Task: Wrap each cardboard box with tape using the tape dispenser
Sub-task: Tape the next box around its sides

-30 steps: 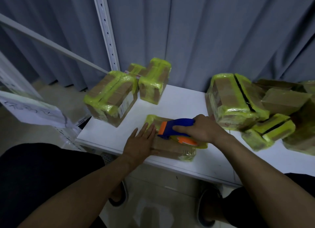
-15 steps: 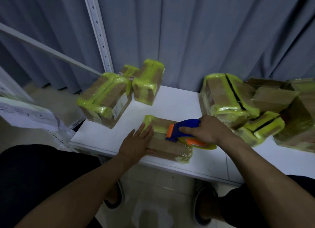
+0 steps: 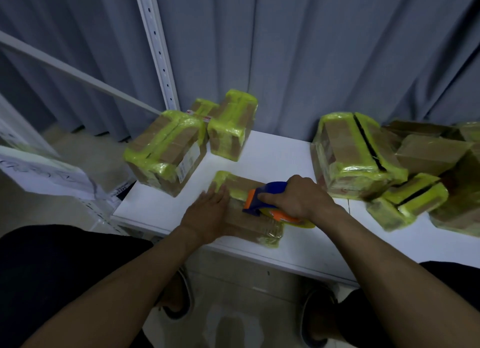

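A flat cardboard box [image 3: 249, 224] with yellow-green tape on its far end lies near the front edge of the white table [image 3: 161, 204]. My left hand [image 3: 207, 212] lies flat on the box's left side, fingers straight, pressing it down. My right hand [image 3: 298, 199] grips the blue and orange tape dispenser [image 3: 262, 195], which sits on top of the box with its yellow tape roll [image 3: 293, 219] toward me on the right.
Two taped boxes [image 3: 166, 152] [image 3: 232, 129] stand at the table's back left. A heap of taped and plain boxes [image 3: 355, 155] fills the right side. A grey curtain [image 3: 311, 48] and a white shelf post [image 3: 155, 43] stand behind. My knees and feet are below the table edge.
The dispenser has slid a little along the box top toward its near edge. My left hand has stayed flat on the box. The view has shifted slightly.
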The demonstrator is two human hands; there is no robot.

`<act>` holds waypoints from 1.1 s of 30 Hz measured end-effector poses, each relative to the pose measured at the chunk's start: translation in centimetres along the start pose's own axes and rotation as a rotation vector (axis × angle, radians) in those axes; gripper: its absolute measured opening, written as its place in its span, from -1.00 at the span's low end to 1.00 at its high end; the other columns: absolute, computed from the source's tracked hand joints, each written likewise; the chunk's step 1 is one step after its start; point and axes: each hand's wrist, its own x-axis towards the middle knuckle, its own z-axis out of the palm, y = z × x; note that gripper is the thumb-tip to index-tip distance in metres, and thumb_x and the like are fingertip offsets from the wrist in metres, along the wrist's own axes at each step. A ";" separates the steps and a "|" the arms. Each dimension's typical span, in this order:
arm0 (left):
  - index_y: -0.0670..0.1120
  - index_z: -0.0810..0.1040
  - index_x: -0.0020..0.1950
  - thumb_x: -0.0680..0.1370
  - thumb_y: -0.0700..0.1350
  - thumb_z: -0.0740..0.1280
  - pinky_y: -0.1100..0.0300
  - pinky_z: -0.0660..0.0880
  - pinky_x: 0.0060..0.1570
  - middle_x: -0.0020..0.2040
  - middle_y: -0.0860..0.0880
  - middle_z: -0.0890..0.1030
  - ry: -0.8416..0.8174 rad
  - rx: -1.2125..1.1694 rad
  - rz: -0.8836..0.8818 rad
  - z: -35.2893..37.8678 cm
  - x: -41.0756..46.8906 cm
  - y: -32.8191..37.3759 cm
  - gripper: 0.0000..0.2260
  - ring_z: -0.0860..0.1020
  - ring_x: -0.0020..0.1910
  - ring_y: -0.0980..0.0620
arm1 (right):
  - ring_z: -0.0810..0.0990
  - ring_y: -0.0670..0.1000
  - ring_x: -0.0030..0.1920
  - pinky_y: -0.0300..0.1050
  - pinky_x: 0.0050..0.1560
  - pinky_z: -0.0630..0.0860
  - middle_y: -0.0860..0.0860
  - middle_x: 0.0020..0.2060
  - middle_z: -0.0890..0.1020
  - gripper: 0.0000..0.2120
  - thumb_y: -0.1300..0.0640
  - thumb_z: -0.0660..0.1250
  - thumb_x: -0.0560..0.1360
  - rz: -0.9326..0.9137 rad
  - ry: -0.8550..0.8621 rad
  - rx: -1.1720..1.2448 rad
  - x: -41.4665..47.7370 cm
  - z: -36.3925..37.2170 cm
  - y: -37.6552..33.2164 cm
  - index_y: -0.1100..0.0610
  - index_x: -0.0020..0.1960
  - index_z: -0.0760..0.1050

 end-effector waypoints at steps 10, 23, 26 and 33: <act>-0.11 -0.06 0.63 0.58 0.28 0.22 0.09 -0.19 0.52 0.63 -0.07 -0.05 0.090 -0.054 0.079 2.4 0.5 1.9 -0.20 -0.12 0.61 -0.08 | 0.51 -0.03 -0.25 -0.13 -0.36 0.29 0.00 -0.25 0.51 -0.39 -0.51 0.34 0.37 0.026 -0.005 -0.002 -0.7 -0.7 0.8 0.06 -0.19 0.37; -0.15 0.14 0.60 0.52 0.33 0.22 0.04 -0.05 0.51 0.61 -0.08 0.12 0.087 -0.022 0.129 1.9 0.5 2.4 -0.18 0.06 0.59 -0.10 | 0.64 0.06 -0.22 -0.01 -0.20 0.51 0.10 -0.24 0.66 -0.28 -0.52 0.38 0.33 0.079 -0.064 0.108 -2.5 -3.1 4.1 0.19 -0.14 0.60; -0.17 0.36 0.51 0.43 0.35 0.36 0.03 0.13 0.43 0.53 -0.09 0.33 0.089 0.039 0.138 2.2 0.5 2.8 -0.18 0.31 0.50 -0.11 | 0.63 0.04 -0.15 -0.01 -0.11 0.56 0.09 -0.16 0.65 -0.29 -0.50 0.39 0.34 0.091 -0.058 0.068 -2.6 -3.1 4.4 0.18 -0.06 0.55; -0.09 0.12 0.61 0.52 0.27 0.32 0.06 0.09 0.51 0.62 -0.01 0.08 0.061 0.088 0.119 1.8 0.5 1.7 -0.20 0.07 0.59 -0.07 | 0.59 0.03 -0.25 -0.11 -0.30 0.39 0.03 -0.27 0.57 -0.37 -0.51 0.38 0.34 0.071 -0.085 0.026 -1.9 -1.7 3.0 0.10 -0.19 0.47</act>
